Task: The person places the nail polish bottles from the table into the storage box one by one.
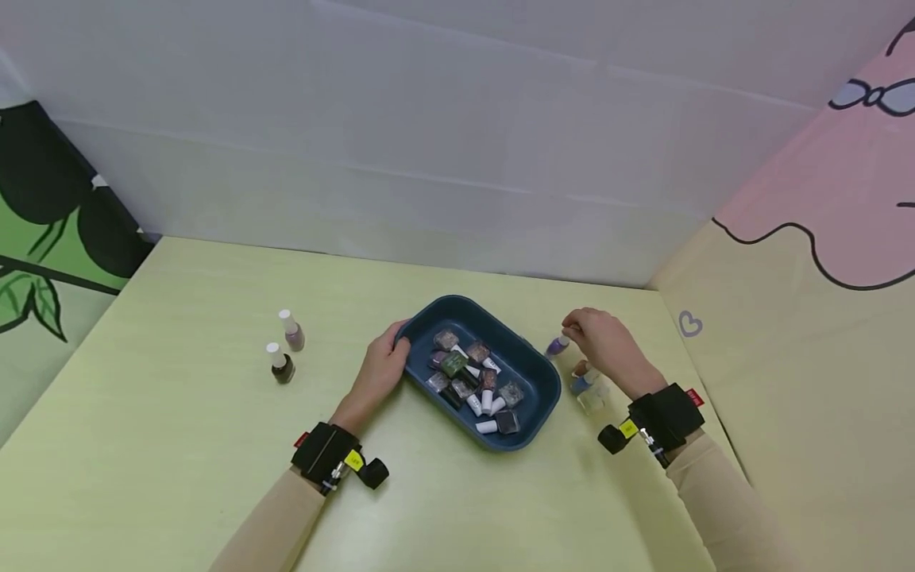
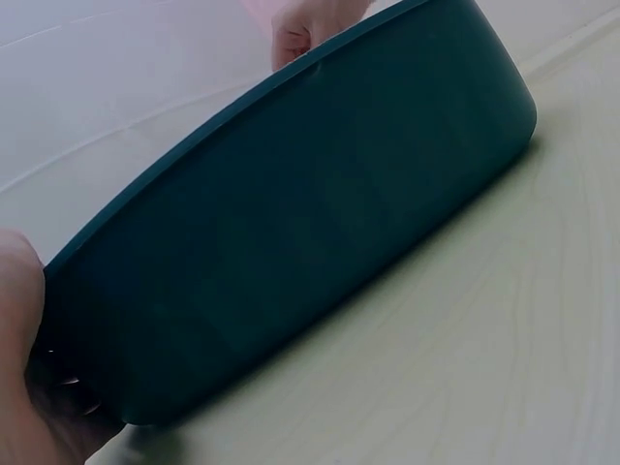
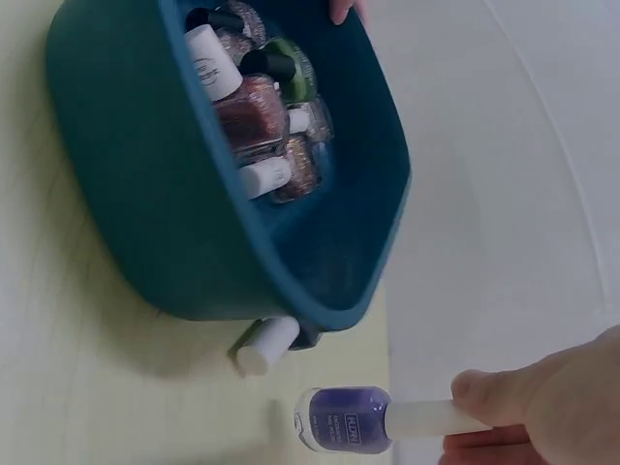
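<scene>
Three walls enclose a pale yellow, wood-grained table (image 1: 179,445): a creased, greyish-white wall (image 1: 429,135) behind, a green-and-black leaf-patterned wall (image 1: 107,268) at left, and a cream wall (image 1: 793,373) at right bearing a pink, black-outlined design (image 1: 843,183) and a small purple heart (image 1: 698,326). On the table, the left hand (image 1: 379,365) grips the rim of a dark teal, round-cornered rectangular bin (image 1: 468,314) holding small glass bottles (image 1: 489,380). Just beside its right side, the right hand (image 1: 606,343) pinches the white cap of a purple glass bottle (image 3: 349,419). Two white-capped bottles (image 1: 294,339) stand at left.
</scene>
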The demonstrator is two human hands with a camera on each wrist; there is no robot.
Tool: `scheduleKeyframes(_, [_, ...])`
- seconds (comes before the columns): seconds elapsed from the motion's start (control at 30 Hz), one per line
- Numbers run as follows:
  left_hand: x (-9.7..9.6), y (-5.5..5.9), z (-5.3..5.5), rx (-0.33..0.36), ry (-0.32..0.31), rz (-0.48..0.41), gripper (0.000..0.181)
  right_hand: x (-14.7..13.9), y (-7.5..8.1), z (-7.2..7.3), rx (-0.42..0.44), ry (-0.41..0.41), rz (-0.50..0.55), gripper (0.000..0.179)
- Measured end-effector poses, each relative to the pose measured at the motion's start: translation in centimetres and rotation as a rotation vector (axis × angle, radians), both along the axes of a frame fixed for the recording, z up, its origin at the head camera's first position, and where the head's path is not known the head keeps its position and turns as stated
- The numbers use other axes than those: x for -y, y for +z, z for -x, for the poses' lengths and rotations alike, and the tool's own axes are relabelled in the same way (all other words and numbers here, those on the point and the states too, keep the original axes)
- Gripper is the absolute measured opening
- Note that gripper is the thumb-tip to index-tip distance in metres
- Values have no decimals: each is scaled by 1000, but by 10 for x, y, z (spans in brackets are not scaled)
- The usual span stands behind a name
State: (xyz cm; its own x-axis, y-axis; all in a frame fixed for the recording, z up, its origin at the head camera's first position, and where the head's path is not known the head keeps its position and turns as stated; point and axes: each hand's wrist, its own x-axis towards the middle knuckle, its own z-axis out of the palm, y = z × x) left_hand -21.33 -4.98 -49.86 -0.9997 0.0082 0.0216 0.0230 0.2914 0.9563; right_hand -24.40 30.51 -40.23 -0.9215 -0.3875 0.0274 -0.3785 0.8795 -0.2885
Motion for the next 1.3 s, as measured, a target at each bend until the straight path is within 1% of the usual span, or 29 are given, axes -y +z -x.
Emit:
scheduleKeyframes(0.13, [0, 0, 0, 3, -3, -3, 42, 3, 14, 2, -48, 29, 11, 17])
scheduleKeyframes(0.3, [1, 1, 1, 3, -7, -1, 43, 16, 35, 6, -94, 63, 31, 18])
scheduleKeyframes(0.47, [2, 2, 0, 0, 1, 12, 42, 37, 48, 5, -76, 88, 63, 18])
scheduleKeyframes(0.63, [2, 0, 0, -2, 5, 17, 41, 61, 53, 1, -47, 142, 81, 19])
scheduleKeyframes(0.77, [2, 0, -1, 7, 1, 12, 42, 79, 51, -1, -37, 208, 102, 20])
scheduleKeyframes(0.87, [2, 0, -1, 9, 4, 11, 42, 91, 44, 0, -40, 262, 107, 20])
scheduleKeyframes(0.97, [2, 0, -1, 6, 10, 9, 41, 101, 36, 0, -30, 301, 105, 20])
scheduleKeyframes(1.13, [1, 0, -1, 0, 9, 7, 41, 112, 21, 1, -15, 309, 117, 20])
scheduleKeyframes(1.3, [0, 1, 0, -3, 3, 8, 42, 117, 10, 0, -33, 266, 186, 18])
